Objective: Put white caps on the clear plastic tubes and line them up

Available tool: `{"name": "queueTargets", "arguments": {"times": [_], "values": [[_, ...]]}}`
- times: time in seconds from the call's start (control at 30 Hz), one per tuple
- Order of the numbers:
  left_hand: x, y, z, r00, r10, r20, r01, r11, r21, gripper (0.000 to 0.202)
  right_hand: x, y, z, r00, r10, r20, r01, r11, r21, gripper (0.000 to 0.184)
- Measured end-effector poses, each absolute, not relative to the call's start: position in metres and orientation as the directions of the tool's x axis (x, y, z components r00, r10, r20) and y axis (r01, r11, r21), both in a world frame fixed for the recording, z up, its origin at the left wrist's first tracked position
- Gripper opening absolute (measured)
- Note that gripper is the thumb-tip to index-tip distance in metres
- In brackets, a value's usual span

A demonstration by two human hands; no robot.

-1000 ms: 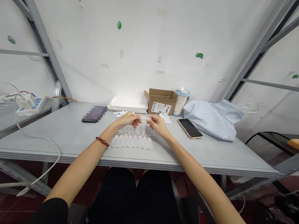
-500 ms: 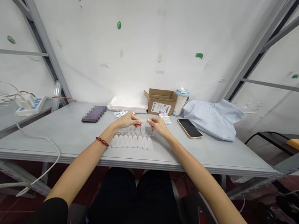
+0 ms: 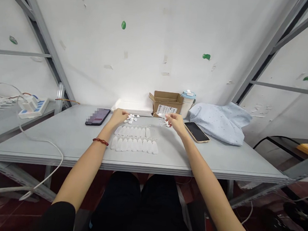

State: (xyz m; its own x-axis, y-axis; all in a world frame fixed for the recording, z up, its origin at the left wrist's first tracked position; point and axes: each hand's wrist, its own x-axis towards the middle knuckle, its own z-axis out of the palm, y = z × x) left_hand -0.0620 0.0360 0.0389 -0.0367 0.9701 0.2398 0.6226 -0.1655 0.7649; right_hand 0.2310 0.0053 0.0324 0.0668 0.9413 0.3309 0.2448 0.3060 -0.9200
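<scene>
My left hand (image 3: 119, 116) is at the left edge of a small heap of white pieces (image 3: 132, 118). Its fingertips are pressed together among them; what they pinch, if anything, is too small to make out. On the right, my right hand (image 3: 176, 122) is closed on a slim white oval tag (image 3: 161, 115), lifted above the table with its tip pointing left. Below that hand lie thin white strips (image 3: 166, 123), partly hidden by the fingers. Between my forearms, translucent white oval tags with strings along their tops lie in a back row (image 3: 132, 131) and a front row (image 3: 137, 145).
Behind the hands stand a white tray stack (image 3: 134, 106), an open cardboard box (image 3: 168, 97) and a blue-lidded cup (image 3: 186, 103). A phone (image 3: 197, 132) and a pale blue cloth (image 3: 220, 121) lie right, another phone (image 3: 98, 117) left. A power strip (image 3: 37, 109) sits far left.
My hands have moved apart from above the rows: the left went left to the white heap, the right moved right and back and now holds a white tag. Another tag lies in the back row.
</scene>
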Motion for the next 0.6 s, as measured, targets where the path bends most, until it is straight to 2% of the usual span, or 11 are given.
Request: {"name": "queueTargets", "arguments": {"times": [0.1, 0.3, 0.47, 0.6], "values": [[-0.078, 0.045, 0.035, -0.07, 0.941, 0.33, 0.739, -0.174, 0.651, 0.012, 0.246, 0.008, 0.035, 0.098, 0.946, 0.31, 0.319, 0.265, -0.91, 0.021], [-0.076, 0.049, 0.023, 0.096, 0.95, 0.296, 0.7, -0.276, 0.659, 0.011, 0.263, 0.013, 0.03, -0.031, 0.988, 0.15, 0.556, 0.142, -0.819, 0.024], [-0.066, 0.05, 0.016, 0.213, 0.939, 0.27, 0.767, -0.332, 0.549, 0.021, 0.271, 0.015, 0.028, -0.059, 0.997, 0.052, 0.682, 0.078, -0.727, 0.024], [-0.065, 0.053, 0.012, 0.264, 0.924, 0.277, 0.766, -0.375, 0.523, 0.024, 0.273, 0.011, 0.031, -0.071, 0.997, -0.004, 0.736, 0.049, -0.675, 0.025]]}}
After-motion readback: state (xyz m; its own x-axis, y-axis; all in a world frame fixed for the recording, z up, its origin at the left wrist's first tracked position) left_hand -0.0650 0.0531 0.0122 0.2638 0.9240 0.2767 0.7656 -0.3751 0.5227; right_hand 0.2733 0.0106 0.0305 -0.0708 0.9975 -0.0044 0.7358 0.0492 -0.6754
